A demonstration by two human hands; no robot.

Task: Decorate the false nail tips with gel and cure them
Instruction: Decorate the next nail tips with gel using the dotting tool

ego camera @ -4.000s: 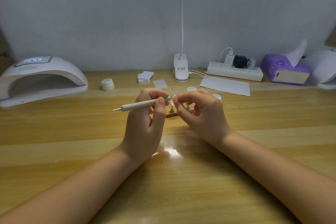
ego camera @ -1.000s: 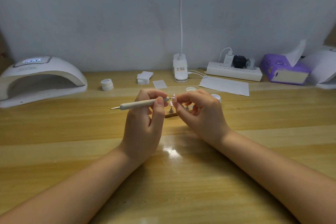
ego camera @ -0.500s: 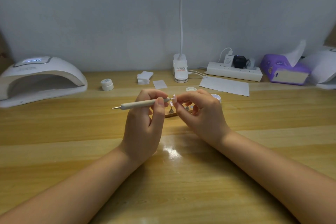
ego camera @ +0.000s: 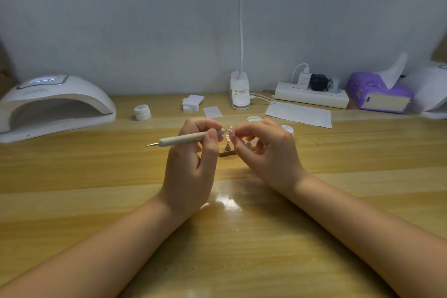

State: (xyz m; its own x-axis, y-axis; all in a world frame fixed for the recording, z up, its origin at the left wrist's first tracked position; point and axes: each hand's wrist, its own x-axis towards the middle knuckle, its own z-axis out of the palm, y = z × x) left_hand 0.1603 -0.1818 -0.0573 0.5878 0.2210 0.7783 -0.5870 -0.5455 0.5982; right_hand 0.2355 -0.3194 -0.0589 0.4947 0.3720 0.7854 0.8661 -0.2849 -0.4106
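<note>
Because the false nail tip (ego camera: 231, 129) is so small, thin and curved, it is probably almost weightless, stiff but easy to flick away, and any wet gel on its face would be smearing at a touch; the safest hold is likely by its edges or by the little post under it, never on the decorated top. The right hand (ego camera: 268, 150) is doing just that, its thumb and forefinger curling in to pinch the piece at its side, the other fingers bending loosely beneath. The tip is hovering above the wooden table (ego camera: 242, 237), just over a small wooden stand (ego camera: 235, 151) where another pale tip (ego camera: 227, 138) is sitting upright on a metal peg. The held tip is looking pale pink with a faint white gloss; finer pattern is too small to tell. The left hand (ego camera: 193, 159) is gripping a beige dotting pen (ego camera: 188, 139), fingers closing round its barrel with the thumb pressing on top, and the pen's near point is reaching right up to the tip, touching or nearly so. An open gel pot (ego camera: 288, 130) is sitting just behind the right hand, and the white curing lamp (ego camera: 55, 104) is waiting well apart at the far left, its display glowing.
</note>
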